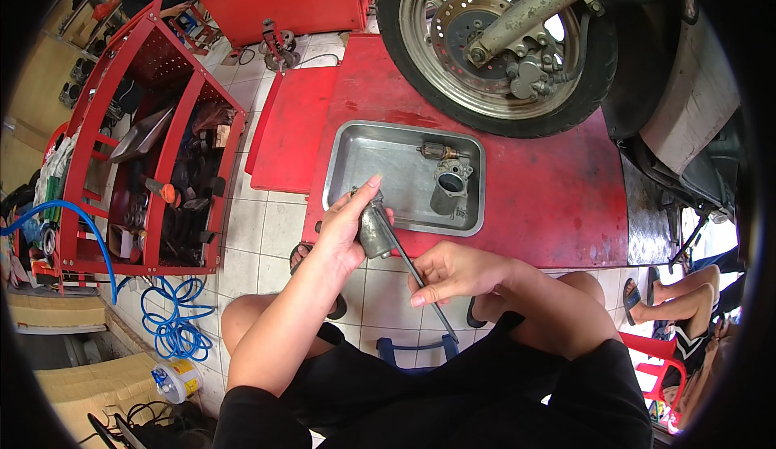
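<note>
My left hand (347, 221) is closed around a grey cylindrical metal housing (374, 235), held tilted over the tray's near edge. A long thin dark rod (406, 261) slants from the top of that housing down past my right hand (443, 274), whose fingers are closed on it. Whether the rod's upper tip enters the housing or only touches it is hidden by my left fingers. Behind my hands, the shallow metal tray (364, 127) lies on the red platform. Inside its right half are a small copper-coloured motor armature (439, 151) and a grey metal casting (449, 186) with a round opening.
A motorcycle wheel (493, 45) stands on the red platform (558, 182) at the far right. To the left is a red metal tool cart (153, 150) with blue air hose (174, 320) coiled beside it. Another person's legs (683, 299) show at right.
</note>
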A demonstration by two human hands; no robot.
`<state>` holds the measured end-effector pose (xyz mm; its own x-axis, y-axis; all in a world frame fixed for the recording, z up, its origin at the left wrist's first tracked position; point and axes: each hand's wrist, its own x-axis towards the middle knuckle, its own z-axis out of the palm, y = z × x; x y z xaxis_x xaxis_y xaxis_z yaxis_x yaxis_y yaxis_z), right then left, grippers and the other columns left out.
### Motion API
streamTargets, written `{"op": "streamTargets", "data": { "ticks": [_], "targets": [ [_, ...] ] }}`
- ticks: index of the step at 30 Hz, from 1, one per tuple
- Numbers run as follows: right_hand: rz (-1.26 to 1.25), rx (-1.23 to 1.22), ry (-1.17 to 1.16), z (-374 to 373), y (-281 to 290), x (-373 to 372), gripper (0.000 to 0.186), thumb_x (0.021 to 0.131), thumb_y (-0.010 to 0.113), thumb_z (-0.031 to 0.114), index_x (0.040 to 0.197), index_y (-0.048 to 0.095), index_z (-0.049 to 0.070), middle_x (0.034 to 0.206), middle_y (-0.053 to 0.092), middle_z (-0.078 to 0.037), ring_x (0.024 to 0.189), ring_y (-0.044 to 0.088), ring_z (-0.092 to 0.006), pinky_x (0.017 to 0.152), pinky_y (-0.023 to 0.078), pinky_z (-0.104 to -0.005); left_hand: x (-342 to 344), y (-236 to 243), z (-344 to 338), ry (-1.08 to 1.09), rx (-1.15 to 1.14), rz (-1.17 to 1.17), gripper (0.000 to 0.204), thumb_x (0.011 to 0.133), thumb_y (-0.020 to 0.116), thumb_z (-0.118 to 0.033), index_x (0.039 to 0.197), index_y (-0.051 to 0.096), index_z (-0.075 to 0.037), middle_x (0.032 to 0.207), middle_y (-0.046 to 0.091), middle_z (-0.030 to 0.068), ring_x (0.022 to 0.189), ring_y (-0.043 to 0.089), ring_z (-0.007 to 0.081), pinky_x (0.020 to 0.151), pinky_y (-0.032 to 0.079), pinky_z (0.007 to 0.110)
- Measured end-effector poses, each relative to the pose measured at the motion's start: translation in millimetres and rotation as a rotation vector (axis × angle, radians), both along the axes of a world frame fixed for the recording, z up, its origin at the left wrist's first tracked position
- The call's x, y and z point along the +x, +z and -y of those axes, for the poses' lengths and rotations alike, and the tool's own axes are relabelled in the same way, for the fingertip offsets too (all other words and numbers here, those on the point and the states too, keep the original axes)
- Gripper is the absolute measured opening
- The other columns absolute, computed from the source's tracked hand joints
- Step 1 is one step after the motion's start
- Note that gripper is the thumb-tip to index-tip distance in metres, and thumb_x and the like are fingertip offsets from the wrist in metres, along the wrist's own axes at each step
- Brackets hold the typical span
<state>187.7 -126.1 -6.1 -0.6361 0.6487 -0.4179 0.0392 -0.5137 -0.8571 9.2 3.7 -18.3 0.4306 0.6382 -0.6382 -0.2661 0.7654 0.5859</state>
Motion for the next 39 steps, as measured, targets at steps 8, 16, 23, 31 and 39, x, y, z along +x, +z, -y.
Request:
{"op": "streamTargets", "data": {
  "ticks": [8,16,23,31,39],
  "targets": [
    [-0.132,-0.110,0.030,-2,22,4,0.041,0.093,0.073,0.021,0.124,0.055,0.001,0.097,0.071,-0.011,0.090,0.071,-0.0164,0.077,0.056,-0.0297,0,5,2,-0.014,-0.013,-0.014,0.048,0.081,0.087,-0.033,0.104,0.056,-0.005,0.080,0.063,0.0102,0.067,0.067,0.0227,0.055,0.058,0.038],
    [-0.184,-0.115,-0.103,3,17,-4,0.047,0.091,0.076,0.016,0.128,0.055,-0.005,0.085,0.070,-0.010,0.082,0.072,-0.0170,0.072,0.057,-0.0275,0,1,1,-0.012,-0.013,0.002,0.048,0.081,0.086,-0.033,0.105,0.056,-0.005,0.079,0.063,0.0101,0.066,0.067,0.0231,0.054,0.058,0.040],
    [-0.037,-0.036,0.075,-5,20,3,0.044,0.095,0.071,0.018,0.129,0.055,-0.002,0.091,0.069,-0.008,0.097,0.071,-0.0174,0.083,0.056,-0.0309,0,1,1,-0.025,-0.019,-0.008,0.048,0.081,0.087,-0.034,0.106,0.056,-0.006,0.082,0.063,0.0093,0.068,0.067,0.0227,0.056,0.058,0.040],
    [-0.284,-0.152,-0.184,5,23,-11,0.038,0.094,0.072,0.019,0.124,0.060,-0.002,0.090,0.069,-0.008,0.083,0.069,-0.0147,0.071,0.055,-0.0272,-1,0,-1,-0.018,-0.025,-0.007,0.048,0.080,0.087,-0.035,0.105,0.057,-0.006,0.081,0.063,0.0093,0.069,0.067,0.0229,0.057,0.059,0.040],
    [-0.014,0.013,-0.076,0,0,-8,0.040,0.097,0.067,0.013,0.131,0.053,-0.002,0.104,0.071,-0.015,0.089,0.071,-0.0177,0.074,0.055,-0.0258,-1,-3,-3,0.000,-0.050,-0.004,0.048,0.081,0.086,-0.036,0.105,0.056,-0.007,0.081,0.064,0.0104,0.068,0.067,0.0231,0.056,0.059,0.041]
  ]
}}
